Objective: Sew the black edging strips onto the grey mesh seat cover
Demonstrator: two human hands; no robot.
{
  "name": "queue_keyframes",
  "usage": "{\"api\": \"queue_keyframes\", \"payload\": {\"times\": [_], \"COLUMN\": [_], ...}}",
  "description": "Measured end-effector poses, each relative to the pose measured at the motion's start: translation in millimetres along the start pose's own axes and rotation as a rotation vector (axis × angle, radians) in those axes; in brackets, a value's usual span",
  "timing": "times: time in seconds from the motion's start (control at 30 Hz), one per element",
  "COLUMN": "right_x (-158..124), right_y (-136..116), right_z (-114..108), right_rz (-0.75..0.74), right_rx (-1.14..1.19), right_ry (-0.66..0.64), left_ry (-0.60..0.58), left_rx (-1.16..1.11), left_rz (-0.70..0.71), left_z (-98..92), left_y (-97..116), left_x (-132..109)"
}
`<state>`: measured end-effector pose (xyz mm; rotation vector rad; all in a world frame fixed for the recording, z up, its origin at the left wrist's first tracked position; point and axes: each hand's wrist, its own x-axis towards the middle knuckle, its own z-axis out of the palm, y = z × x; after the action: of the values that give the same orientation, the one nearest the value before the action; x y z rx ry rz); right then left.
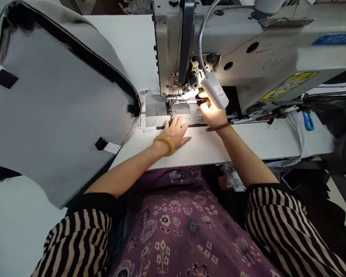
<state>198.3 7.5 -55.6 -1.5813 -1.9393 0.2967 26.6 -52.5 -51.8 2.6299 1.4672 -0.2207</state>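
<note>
My left hand (176, 131) lies with its fingers apart on a thin black strip (198, 125), just in front of the needle area (170, 105) of the sewing machine (236, 34). A yellow bangle (169, 145) circles that wrist. To the right of the needle, my right hand (215, 114) is closed, with finger and thumb near the end of a metal rod (187, 101) by the presser foot. Glare and the lamp head (216, 90) partly cover it, so what it grips is unclear.
A large grey fabric piece (63, 100) with black edging and tabs spreads over the left side of the white table (202, 148). Behind my right hand lie tools (259, 117), white cloth (298, 127) and a blue clip-like item (308, 120). A flexible lamp neck (201, 42) curves down the machine.
</note>
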Motion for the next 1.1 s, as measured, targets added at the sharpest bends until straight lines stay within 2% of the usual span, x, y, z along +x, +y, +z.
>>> {"api": "queue_keyframes", "payload": {"times": [0.07,0.2,0.27,0.37,0.57,0.67,0.73,0.83,0.97,1.03,1.1], "right_x": [-20.7,-39.8,-37.8,-33.8,-37.8,-37.5,-37.5,-45.3,-78.4,-96.2,-106.6], "right_y": [-0.3,-5.7,-6.1,-3.9,-6.5,-11.2,-11.7,-3.9,19.7,32.9,46.1], "right_z": [-4.6,11.1,22.3,28.5,20.2,22.3,20.0,0.4,-40.2,-52.7,-59.4], "right_rz": [-0.049,-0.297,-0.337,-0.322,-0.166,-0.102,-0.115,-0.126,0.138,0.230,0.235], "right_rx": [-0.061,-0.145,-0.182,-0.223,-0.338,-0.401,-0.410,-0.405,-0.506,-0.543,-0.533], "right_ry": [-0.034,-0.386,-0.443,-0.416,-0.294,-0.264,-0.257,-0.241,-0.136,-0.174,-0.207], "left_ry": [-0.004,0.055,0.095,0.111,0.085,0.057,0.055,0.056,0.022,0.038,0.083], "left_rx": [-0.036,-0.082,-0.101,-0.131,-0.175,-0.165,-0.155,-0.159,-0.154,-0.128,-0.102], "left_rz": [-0.049,-0.039,-0.014,0.054,0.257,0.271,0.261,0.224,0.195,0.215,0.240], "left_z": [1.5,6.2,8.7,12.3,15.1,15.1,14.6,12.5,8.6,8.3,10.0], "left_y": [-3.4,-7.3,-8.6,-11.7,-20.0,-21.3,-21.3,-21.4,-22.0,-22.2,-22.8], "left_x": [6.7,8.5,7.3,9.8,27.8,31.5,30.8,28.2,26.0,25.6,24.9]}}
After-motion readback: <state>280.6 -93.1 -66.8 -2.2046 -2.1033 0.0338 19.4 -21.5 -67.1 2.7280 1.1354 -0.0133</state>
